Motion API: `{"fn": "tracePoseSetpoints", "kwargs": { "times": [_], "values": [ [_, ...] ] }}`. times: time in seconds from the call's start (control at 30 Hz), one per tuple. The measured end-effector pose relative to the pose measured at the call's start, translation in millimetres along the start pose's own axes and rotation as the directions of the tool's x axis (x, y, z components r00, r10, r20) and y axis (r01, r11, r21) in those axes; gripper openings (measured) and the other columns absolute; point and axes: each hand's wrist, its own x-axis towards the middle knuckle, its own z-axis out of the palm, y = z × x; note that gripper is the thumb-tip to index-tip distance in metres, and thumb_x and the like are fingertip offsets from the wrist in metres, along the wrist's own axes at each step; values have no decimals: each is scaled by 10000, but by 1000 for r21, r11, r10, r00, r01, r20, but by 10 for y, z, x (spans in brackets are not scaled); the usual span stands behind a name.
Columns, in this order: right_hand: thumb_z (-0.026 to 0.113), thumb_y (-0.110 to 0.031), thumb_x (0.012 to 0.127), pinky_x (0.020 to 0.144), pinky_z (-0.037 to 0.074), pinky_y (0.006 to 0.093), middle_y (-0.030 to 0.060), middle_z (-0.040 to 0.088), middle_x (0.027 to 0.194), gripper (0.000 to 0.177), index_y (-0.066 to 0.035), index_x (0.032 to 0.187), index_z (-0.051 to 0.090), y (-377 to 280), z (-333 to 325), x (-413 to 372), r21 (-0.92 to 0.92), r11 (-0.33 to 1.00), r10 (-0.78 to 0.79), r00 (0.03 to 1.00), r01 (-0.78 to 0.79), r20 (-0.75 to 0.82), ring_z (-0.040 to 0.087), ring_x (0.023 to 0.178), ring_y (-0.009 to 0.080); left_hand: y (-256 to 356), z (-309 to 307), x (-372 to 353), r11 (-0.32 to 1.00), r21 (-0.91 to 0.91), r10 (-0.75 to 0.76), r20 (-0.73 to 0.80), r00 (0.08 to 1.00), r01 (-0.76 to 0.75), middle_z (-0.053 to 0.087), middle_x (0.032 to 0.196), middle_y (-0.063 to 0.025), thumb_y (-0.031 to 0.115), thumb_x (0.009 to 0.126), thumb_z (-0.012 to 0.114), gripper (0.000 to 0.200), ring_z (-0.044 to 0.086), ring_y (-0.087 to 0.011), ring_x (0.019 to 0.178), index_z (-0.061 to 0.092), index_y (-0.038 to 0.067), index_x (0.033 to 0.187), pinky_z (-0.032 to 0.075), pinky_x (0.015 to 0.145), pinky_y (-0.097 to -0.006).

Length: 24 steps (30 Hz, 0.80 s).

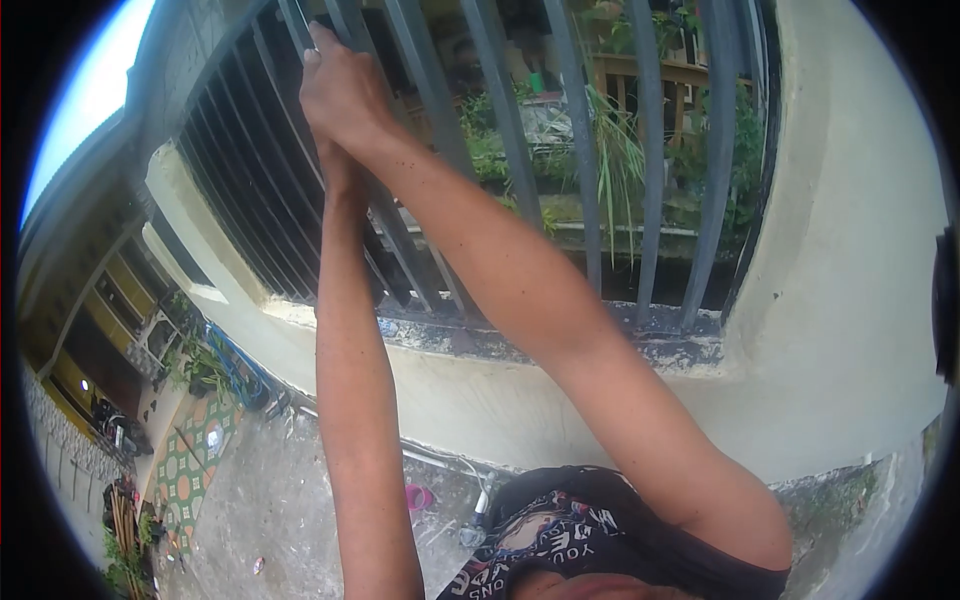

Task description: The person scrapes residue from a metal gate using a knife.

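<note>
Both my arms reach up to a grey metal window grille (650, 150) set in a pale plastered wall. My right hand (340, 90) is at the top left, its back toward me, with the fingers closed at one slanted bar (322, 30). My left forearm rises straight from below, and my left hand (338, 168) is almost wholly hidden behind my right wrist, so I cannot see its grip. My black patterned shirt (560, 530) shows at the bottom.
Below the bars runs a chipped concrete sill (560, 345). Green plants (610, 140) and wooden furniture (650, 80) stand behind the grille. On the ground at lower left lie a patterned mat (190, 470), a pink object (418, 496) and a white pipe (440, 460).
</note>
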Motion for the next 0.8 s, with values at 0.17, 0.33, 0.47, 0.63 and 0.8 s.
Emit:
{"fn": "tracePoseSetpoints", "kwargs": {
  "times": [0.17,0.33,0.47,0.63,0.8],
  "values": [
    [481,-259,1076,991,561,546,277,725,1131,475,-107,1526,500,20,48,13,11,1000,-18,1000,18,-18,692,1104,462,88,102,-90,982,-109,-164,-69,984,156,476,1534,-111,675,1064,304,811,460,-251,1418,326,72,1606,383,1153,-374],
    [472,-269,1083,985,578,516,258,733,1132,462,-131,1523,512,112,112,24,23,999,-35,999,35,-31,713,1073,434,332,167,-199,955,49,-290,-62,955,293,465,1561,-101,832,986,185,968,478,-274,1416,289,119,1633,415,1111,-398],
    [467,-276,1088,981,589,499,246,737,1133,455,-146,1521,519,136,159,34,20,999,-42,998,43,-47,726,1054,417,320,155,-195,957,53,-283,-61,957,286,481,1547,-88,794,1012,198,916,501,-258,1396,305,120,1624,449,1077,-385],
    [473,-260,1033,747,609,566,309,729,989,585,-173,1602,368,129,154,185,-110,991,-79,997,78,-7,724,810,483,216,149,-153,977,51,-202,-89,975,207,517,1510,-95,666,1073,250,770,517,-237,1377,340,121,1608,447,1095,-378],
    [461,-283,1052,890,541,607,352,696,1029,471,-167,1505,519,16,133,149,-16,1000,-3,999,2,-47,673,995,540,71,34,-62,976,85,-193,-69,979,199,550,1468,-100,572,1098,315,675,526,-226,1364,375,114,1590,458,1085,-373]
  ]
}}
